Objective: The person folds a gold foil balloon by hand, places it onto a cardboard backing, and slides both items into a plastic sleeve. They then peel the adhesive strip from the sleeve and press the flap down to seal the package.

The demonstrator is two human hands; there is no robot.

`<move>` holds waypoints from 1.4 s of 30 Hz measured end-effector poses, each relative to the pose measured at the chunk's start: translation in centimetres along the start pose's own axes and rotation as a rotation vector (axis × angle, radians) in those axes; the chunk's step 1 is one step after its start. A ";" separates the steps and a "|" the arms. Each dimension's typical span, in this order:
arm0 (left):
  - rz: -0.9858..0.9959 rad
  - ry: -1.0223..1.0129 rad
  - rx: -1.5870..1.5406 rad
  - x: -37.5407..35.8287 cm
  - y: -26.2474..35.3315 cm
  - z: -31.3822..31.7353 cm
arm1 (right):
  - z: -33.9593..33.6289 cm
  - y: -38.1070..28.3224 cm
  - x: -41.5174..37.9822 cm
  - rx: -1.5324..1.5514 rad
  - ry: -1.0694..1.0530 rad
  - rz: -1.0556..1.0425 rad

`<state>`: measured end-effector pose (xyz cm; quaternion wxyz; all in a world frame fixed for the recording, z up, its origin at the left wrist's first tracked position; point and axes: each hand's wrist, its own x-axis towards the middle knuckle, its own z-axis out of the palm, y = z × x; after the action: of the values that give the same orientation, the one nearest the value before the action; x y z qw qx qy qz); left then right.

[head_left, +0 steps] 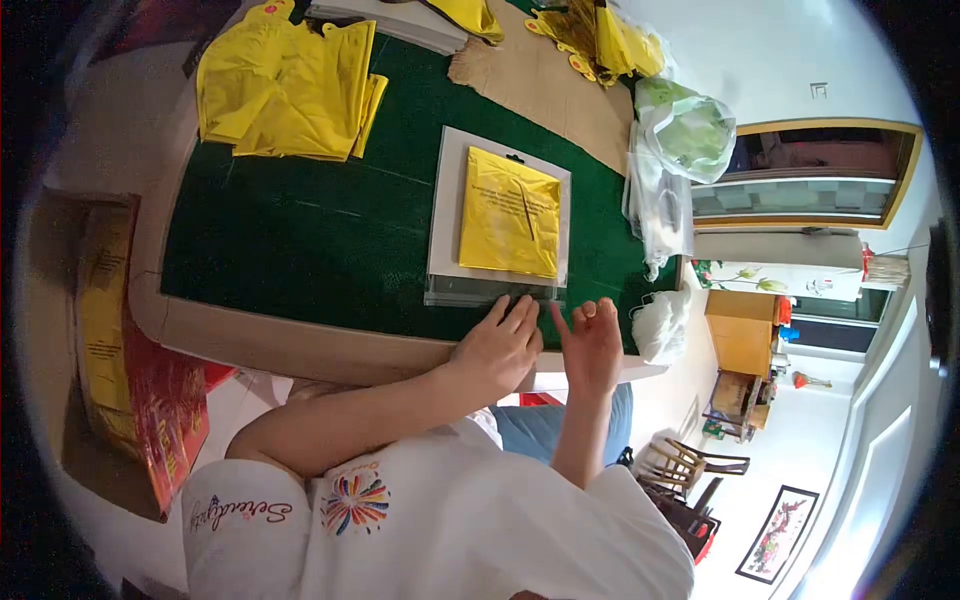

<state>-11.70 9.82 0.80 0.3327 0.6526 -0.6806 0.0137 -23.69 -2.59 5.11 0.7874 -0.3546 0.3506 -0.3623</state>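
A clear plastic bag lies on the green table mat, with a white card inside and its flap toward me. On the card sits a flat, folded yellow foil packet with small dark print and a dark thin strip across it. My left hand rests at the near edge of the bag, its fingers stretched over the clear flap. Just right of it, my right hand is raised near the bag's corner, fingers bent and thumb apart from them, with nothing visible in it.
Folded yellow foil pieces lie at the far left. More yellow pieces are at the back right on brown cardboard. Plastic bags and white string lie along the right edge. An open carton stands left below the table.
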 end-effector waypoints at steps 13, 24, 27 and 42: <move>0.015 -0.012 -0.027 -0.2 -0.3 0.2 | -0.9 0.5 1.3 0.043 -0.030 -0.107; -0.016 -0.072 -0.097 -0.1 -0.4 -0.4 | -0.8 0.7 3.3 -0.037 -0.073 -0.114; -0.018 -0.093 -0.097 -0.1 -0.4 -0.3 | -0.8 -0.6 2.8 -0.532 0.039 -0.229; -0.102 0.146 -0.174 3.5 -0.7 0.6 | -2.5 -1.5 5.2 -0.983 -0.164 -0.039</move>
<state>-11.08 6.37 1.74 0.4371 0.6524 -0.6189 -0.0151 -23.67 -8.34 3.52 0.5452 -0.7175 0.4103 -0.1398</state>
